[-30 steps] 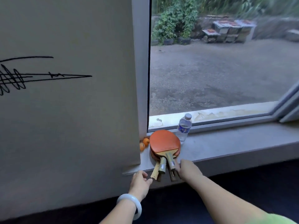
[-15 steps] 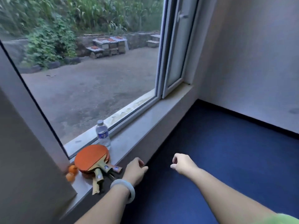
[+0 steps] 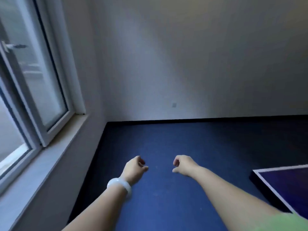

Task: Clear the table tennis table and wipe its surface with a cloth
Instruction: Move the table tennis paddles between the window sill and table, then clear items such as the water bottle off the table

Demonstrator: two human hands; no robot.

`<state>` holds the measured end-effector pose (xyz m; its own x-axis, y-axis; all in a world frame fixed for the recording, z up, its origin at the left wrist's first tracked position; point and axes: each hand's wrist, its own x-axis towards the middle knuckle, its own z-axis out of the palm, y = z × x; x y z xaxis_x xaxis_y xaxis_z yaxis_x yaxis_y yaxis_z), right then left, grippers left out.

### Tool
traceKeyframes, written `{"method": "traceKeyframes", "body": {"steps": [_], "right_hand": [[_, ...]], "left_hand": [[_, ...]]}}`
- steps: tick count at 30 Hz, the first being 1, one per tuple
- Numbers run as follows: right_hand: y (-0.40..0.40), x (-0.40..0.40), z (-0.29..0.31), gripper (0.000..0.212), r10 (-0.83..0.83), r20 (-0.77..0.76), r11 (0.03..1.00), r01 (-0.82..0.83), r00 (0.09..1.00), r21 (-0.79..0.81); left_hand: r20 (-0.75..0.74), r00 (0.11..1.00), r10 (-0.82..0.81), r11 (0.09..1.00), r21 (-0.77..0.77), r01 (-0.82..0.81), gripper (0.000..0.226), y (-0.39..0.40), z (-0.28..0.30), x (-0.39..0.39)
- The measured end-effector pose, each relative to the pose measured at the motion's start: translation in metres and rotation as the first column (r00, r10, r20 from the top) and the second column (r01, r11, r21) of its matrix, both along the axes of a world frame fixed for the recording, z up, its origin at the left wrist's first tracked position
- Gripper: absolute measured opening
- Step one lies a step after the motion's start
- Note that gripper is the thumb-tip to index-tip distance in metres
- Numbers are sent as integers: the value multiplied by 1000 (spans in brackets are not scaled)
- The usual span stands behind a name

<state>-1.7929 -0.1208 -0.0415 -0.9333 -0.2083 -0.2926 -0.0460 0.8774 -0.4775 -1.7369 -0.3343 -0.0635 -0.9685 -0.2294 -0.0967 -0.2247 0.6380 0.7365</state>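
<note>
Two bare forearms reach forward over blue floor (image 3: pixel 166 144), both hands empty. Left hand (image 3: pixel 135 167) hangs with fingers loosely curled, thumb tip pointing right, nothing held; pale bangle (image 3: pixel 119 185) sits on its wrist. Right hand (image 3: pixel 183 165) also loosely curled, relaxed, grasping nothing. Hands near each other, not touching. Green sleeve (image 3: pixel 283 222) shows at lower right corner

Table tennis table (image 3: pixel 286 182): only one corner in view at right edge, dark blue top with white border line, well apart from both hands. What shows of the top looks bare; the rest is out of frame. No cloth visible

Left side: window (image 3: pixel 33 84) with white frame, handle (image 3: pixel 11 46) at upper left, grey windowsill (image 3: pixel 55 152) running along below it. Plain pale wall (image 3: pixel 200 55) ahead, small square wall plate (image 3: pixel 174 105) low on it, dark skirting where wall meets floor
</note>
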Motion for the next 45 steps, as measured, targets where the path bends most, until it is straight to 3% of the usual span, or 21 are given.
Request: {"method": "traceKeyframes", "body": {"steps": [8,17,25,33,45], "right_hand": [[156,-109,16,29,-283,-16,959,283,959,-17],[250,-252,0,35,-532,2,843,531,847,-85],[361,-316,24,39,-767,9,636,763,641,-115],[519,-334,18,42,-931,15,362,926,366,-108],[766,-452,30,41,-977,34,195,952,208,-238]], "left_hand": [[-10,967,-253,967,-19,253,27,136,-3,-166],[6,846,-533,845,-55,532,30,234,-3,-382],[18,589,-808,583,-119,804,33,373,27,-543],[-12,317,-948,314,-166,935,29,584,35,-625],[125,145,-981,103,-296,950,40,872,52,-741]]}}
